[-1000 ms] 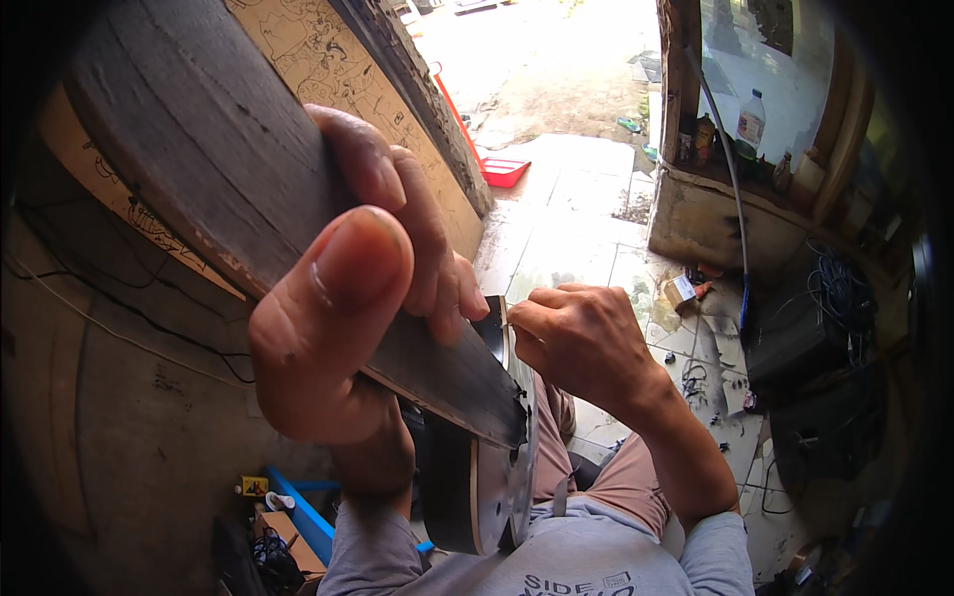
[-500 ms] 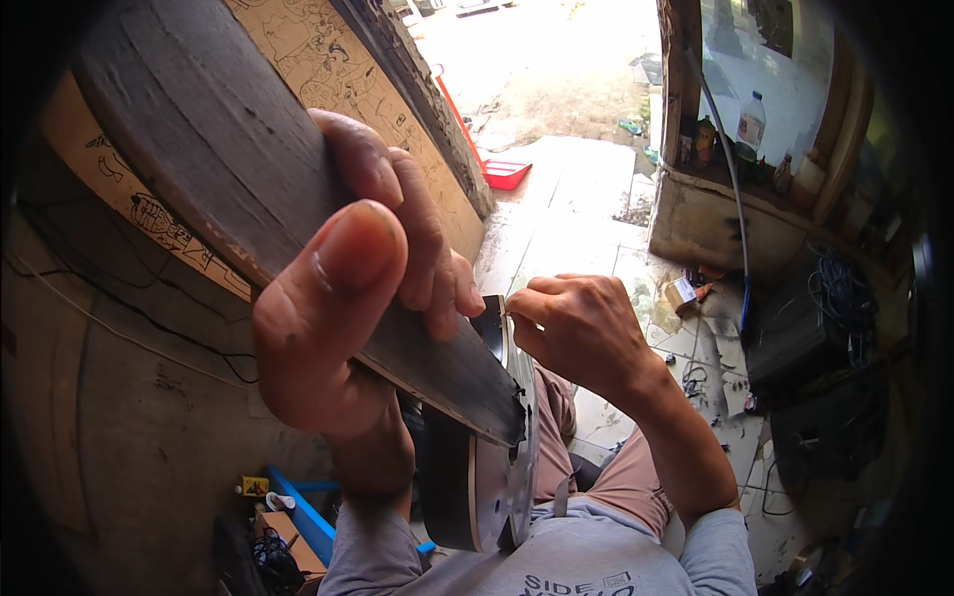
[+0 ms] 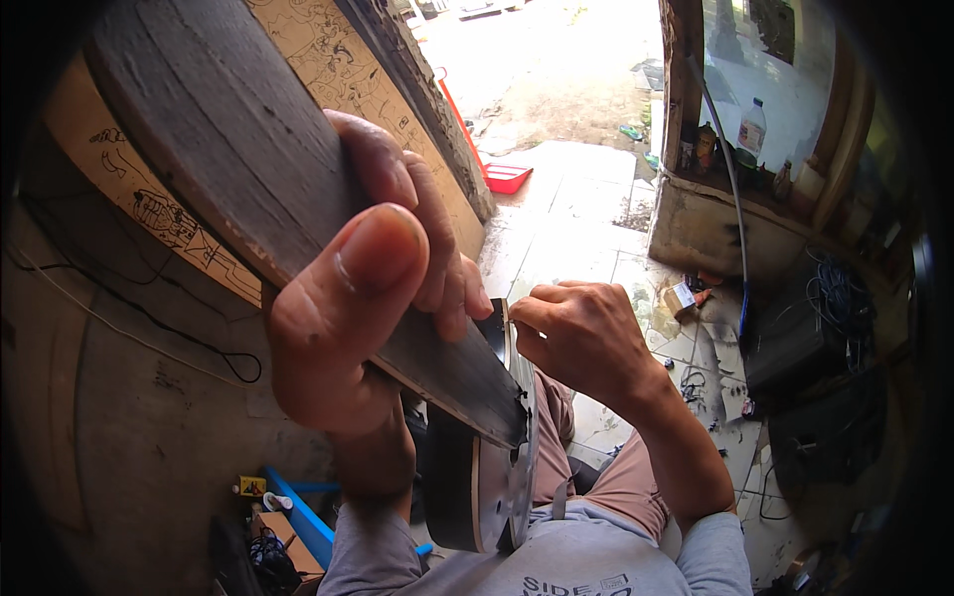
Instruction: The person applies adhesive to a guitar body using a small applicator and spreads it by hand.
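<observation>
A guitar-like instrument lies across my lap, its long, worn dark-grey neck (image 3: pixel 214 129) slanting up to the far left. My left hand (image 3: pixel 343 318) is wrapped round the neck, thumb on the near side and fingers curling over the far side. The black body (image 3: pixel 452 487) with pale edging rests against my shirt and thighs, seen nearly edge-on. My right hand (image 3: pixel 591 333) is at the body's far edge, fingers curled and pinched together. Whether something small sits in that pinch is hidden.
A red dustpan (image 3: pixel 507 178) stands by the doorway ahead. Right of it, a clear plastic bottle (image 3: pixel 752 129) is on a window ledge. Coiled black cables (image 3: pixel 845 308) and floor litter lie at the right. A blue frame (image 3: pixel 303 517) and a cardboard box (image 3: pixel 288 546) are at the lower left.
The neck and my left hand have shifted slightly to the right. My right hand has dropped a little, still pinched at the body's edge.
</observation>
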`<state>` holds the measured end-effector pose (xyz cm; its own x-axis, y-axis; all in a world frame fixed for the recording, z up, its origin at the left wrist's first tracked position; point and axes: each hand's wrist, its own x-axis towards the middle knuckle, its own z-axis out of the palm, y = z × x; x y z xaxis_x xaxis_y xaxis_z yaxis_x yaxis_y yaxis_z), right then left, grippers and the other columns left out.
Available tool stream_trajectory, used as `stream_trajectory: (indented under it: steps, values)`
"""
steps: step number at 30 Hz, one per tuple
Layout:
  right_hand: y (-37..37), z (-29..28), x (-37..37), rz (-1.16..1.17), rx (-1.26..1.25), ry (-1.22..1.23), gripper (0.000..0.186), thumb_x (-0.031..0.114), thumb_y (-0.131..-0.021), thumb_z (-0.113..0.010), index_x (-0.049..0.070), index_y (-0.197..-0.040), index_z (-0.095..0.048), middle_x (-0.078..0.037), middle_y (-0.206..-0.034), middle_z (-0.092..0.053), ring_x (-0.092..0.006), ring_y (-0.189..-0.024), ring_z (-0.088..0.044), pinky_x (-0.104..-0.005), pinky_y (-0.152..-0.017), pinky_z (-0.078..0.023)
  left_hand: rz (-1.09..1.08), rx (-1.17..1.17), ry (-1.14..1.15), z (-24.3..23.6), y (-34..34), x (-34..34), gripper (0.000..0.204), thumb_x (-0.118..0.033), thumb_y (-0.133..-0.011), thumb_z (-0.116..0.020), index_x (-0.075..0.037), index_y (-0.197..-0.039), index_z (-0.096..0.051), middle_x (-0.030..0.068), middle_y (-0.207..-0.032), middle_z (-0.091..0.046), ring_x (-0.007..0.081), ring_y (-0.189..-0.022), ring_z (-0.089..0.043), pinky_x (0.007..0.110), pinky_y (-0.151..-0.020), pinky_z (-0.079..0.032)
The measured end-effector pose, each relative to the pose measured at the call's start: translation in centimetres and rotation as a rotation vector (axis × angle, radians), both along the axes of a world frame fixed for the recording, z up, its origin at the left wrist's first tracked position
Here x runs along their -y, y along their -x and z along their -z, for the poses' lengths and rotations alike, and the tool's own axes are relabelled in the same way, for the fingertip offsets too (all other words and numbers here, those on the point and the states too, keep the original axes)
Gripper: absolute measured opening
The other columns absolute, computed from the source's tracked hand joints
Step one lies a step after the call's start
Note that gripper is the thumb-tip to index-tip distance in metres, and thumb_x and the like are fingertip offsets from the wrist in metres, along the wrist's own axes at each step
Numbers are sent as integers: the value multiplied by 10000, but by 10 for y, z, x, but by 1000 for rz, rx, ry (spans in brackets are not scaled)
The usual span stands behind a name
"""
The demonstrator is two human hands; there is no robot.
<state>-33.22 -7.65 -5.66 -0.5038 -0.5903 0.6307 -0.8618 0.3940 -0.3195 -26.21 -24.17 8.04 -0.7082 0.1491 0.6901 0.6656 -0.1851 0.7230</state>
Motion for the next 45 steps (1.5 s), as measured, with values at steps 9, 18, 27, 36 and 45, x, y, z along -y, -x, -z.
stream_trajectory:
  steps: [9, 18, 27, 36, 45]
  values:
    - [9, 2, 2, 12, -54, 69, 138, 82, -860, -710, 55, -730, -671, -88, -722, -703, -260, -643, -713, -414, -603, -583, -46, -11, 56, 1, 1, -5, 446, -408, -1024, -618, -12, -1151, -458, 87, -715, -482, 192, -520, -537, 365, -597, -550]
    - [4, 1, -2, -24, -7, 63, 127, 81, -850, -712, 57, -732, -672, -86, -715, -692, -259, -643, -712, -414, -601, -582, -76, -12, 63, -1, -2, -5, 445, -409, -1026, -618, -12, -1144, -456, 89, -717, -489, 193, -525, -549, 369, -597, -554]
    - [9, -2, 4, 13, -62, 81, 143, 92, -859, -715, 54, -730, -665, -82, -720, -694, -259, -653, -715, -414, -602, -582, -64, 5, 78, -2, -4, -5, 457, -412, -1021, -632, -14, -1152, -447, 90, -731, -498, 201, -540, -559, 381, -613, -560]
    - [5, 0, 1, 2, -55, 82, 144, 96, -863, -715, 58, -733, -665, -78, -713, -685, -255, -650, -713, -411, -599, -578, -48, 4, 71, -1, -4, -4, 452, -407, -1024, -628, -16, -1161, -445, 91, -733, -497, 201, -543, -558, 380, -616, -559]
    - [15, -2, 3, 38, -60, 135, 109, 96, -872, -706, 64, -768, -700, -84, -711, -689, -258, -651, -721, -405, -597, -578, -96, -18, 55, 0, -6, -12, 457, -403, -1013, -629, -9, -1146, -440, 90, -717, -485, 196, -530, -545, 366, -597, -553]
